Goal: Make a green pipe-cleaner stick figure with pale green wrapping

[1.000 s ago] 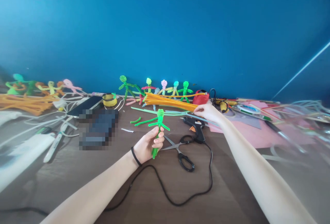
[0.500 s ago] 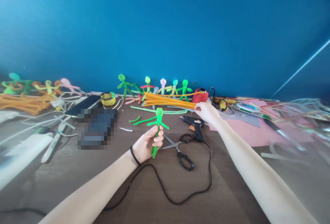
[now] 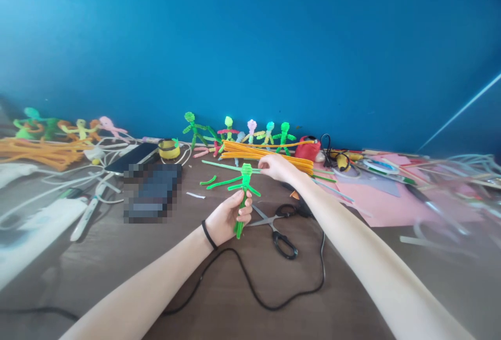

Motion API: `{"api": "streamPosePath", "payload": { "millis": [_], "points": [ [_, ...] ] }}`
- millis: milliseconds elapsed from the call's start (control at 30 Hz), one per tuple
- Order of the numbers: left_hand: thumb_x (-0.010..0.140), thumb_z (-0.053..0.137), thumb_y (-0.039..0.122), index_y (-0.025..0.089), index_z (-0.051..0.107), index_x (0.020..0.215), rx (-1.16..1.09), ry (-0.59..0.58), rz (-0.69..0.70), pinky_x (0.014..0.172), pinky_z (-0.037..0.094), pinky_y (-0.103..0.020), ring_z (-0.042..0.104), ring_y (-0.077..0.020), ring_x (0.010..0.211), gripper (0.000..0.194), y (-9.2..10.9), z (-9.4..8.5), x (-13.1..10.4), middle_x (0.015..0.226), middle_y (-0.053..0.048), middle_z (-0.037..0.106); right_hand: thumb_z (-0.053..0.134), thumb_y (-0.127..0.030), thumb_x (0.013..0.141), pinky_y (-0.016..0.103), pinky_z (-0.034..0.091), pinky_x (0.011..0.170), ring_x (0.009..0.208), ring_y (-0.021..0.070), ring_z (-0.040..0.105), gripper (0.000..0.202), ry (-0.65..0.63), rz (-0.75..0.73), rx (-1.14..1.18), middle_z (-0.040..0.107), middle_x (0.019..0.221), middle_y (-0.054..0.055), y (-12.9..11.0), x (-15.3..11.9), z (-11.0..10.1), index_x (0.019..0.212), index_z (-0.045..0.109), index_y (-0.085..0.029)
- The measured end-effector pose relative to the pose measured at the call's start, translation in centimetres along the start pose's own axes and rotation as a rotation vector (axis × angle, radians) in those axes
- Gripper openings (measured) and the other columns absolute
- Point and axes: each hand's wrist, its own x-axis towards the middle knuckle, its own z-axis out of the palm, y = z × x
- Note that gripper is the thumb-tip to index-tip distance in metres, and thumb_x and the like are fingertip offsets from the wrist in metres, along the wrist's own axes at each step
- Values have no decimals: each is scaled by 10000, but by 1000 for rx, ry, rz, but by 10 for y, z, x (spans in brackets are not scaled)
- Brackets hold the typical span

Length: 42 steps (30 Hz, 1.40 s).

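Tabletop [image 3: 274, 280]: two hands [image 3: 225, 221] [image 3: 279, 166], one held green figure [image 3: 246, 179]

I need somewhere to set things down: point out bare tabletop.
Bare table: between the nearer dark slab and left forearm; also between the scissors and the curving black cord. Crowded: around the right hand, with the orange bundle and figures behind.

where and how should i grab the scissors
Probably by the lower black loop, coming from the near right side: the scissors lie flat and open, that loop angles toward the person, and the blades point left, toward the left hand.
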Motion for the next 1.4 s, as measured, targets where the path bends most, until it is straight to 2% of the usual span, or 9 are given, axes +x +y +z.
{"api": "streamPosePath", "payload": {
  "millis": [167,367,567,700,867,1000,1200,1300,1400],
  "points": [
    [822,455,171,101,554,751,-2,-9,-5,369,285,-111,339,-22,446,141,1,-2,1,620,7,420,581,-140,680,246,383,631,782,186,568,105,-46,-12,-57,643,834,56,-14,17,13,770,624,-171],
    [808,482,178,106,552,747,0,-6,-15,374,278,-116,336,-24,449,118,1,-2,1,622,8,412,475,-105,729,262,373,611,761,199,563,130,3,19,-58,636,815,78,-15,18,15,716,591,-163],
    [806,486,183,106,552,757,4,-10,-6,382,282,-122,341,-27,455,113,1,-4,2,628,9,419,363,-174,825,245,375,631,718,153,551,195,169,21,23,616,836,61,-26,11,-15,930,528,-170],
    [802,495,187,107,551,756,8,-22,-2,388,287,-128,340,-29,460,108,1,-4,1,632,8,422,396,-178,812,233,370,621,625,114,517,194,356,-64,214,594,792,38,-28,-6,-43,940,541,-156],
    [795,507,195,117,544,758,6,-20,-14,393,277,-136,335,-34,462,93,1,-5,2,626,12,409,443,-153,772,228,363,532,472,88,487,218,158,56,303,602,686,22,-17,-36,-55,922,601,-162],
    [805,489,186,120,544,756,2,-20,-8,400,288,-137,347,-37,469,99,1,-5,2,626,10,413,466,-141,731,217,364,453,417,93,514,203,-78,171,333,625,673,16,-8,-59,-46,874,604,-184],
    [818,464,178,115,550,756,-24,-28,-11,409,312,-135,363,-38,480,123,1,-4,0,621,5,428,508,-201,700,202,338,418,394,101,525,115,-373,181,272,606,548,-8,-4,-94,-37,735,616,-187],
    [817,465,178,112,548,756,-36,-29,-17,414,323,-141,376,-40,483,123,2,-4,0,623,6,430,566,-244,663,207,299,424,467,120,535,98,-427,171,152,605,517,-2,-5,-106,-41,601,621,-193],
    [817,467,182,107,545,756,-65,-22,-33,415,330,-142,383,-41,483,125,3,-3,-1,620,10,426,607,-317,645,221,264,428,506,130,522,128,-359,172,16,614,558,2,-13,-109,-48,581,628,-208]
  ]
}}
